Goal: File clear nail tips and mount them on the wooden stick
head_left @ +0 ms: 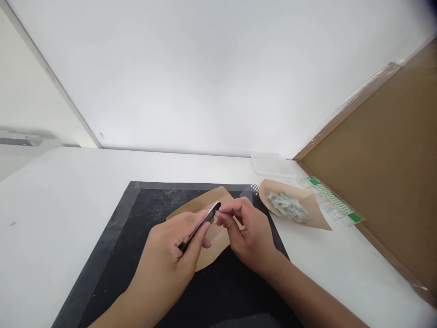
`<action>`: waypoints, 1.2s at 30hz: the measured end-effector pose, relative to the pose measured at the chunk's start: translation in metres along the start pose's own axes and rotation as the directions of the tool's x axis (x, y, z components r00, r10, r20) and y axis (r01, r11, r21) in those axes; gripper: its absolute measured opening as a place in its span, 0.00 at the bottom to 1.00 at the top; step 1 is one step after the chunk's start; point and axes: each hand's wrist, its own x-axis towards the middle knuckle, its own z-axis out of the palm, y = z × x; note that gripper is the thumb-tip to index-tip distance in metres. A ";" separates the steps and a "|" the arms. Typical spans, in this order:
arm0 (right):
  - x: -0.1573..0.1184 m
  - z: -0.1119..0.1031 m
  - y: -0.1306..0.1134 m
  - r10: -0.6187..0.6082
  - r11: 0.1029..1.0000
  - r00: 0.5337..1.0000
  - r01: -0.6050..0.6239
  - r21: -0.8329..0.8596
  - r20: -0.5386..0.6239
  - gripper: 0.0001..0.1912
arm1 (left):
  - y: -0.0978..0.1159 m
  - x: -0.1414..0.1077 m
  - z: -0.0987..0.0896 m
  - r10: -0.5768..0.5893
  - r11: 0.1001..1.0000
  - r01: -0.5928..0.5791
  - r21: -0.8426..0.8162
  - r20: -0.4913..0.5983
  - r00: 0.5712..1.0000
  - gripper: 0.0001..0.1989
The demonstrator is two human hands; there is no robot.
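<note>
My left hand [177,250] is closed around a slim dark item [201,228] with a rounded end and a pale upper face; its kind is unclear. My right hand [247,230] pinches with thumb and forefinger right at the far end of that item. Whatever lies between those fingertips is too small to make out. Below both hands, a brown paper sheet [211,259] with a curved edge rests on a black mat [116,269]. The hands hide part of the sheet.
To the right lies a second brown paper piece [319,214] bearing a heap of small translucent strips [287,205]. Behind it is a clear plastic tray [273,165]. A green-and-clear sheet [334,200] lies beside a brown board wall [382,173]. A white wall [191,82] closes off the back.
</note>
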 end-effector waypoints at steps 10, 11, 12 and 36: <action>0.000 -0.001 0.001 -0.067 0.997 0.998 0.067 -0.027 0.017 0.04 | 0.000 -0.002 0.001 -0.053 0.996 0.055 -0.064 0.030 0.998 0.14; -0.001 -0.001 0.001 -0.055 0.998 0.998 0.056 -0.027 0.025 0.05 | 0.000 -0.002 0.002 -0.059 0.995 0.061 -0.074 0.029 0.998 0.13; -0.001 -0.001 0.001 -0.044 0.999 0.999 0.045 -0.023 0.030 0.05 | 0.000 -0.002 0.002 -0.066 0.994 0.068 -0.087 0.028 0.997 0.13; -0.003 0.001 0.003 -0.121 0.988 0.992 0.124 -0.089 0.046 0.06 | 0.000 -0.001 0.002 -0.057 0.997 0.058 -0.056 0.016 0.998 0.12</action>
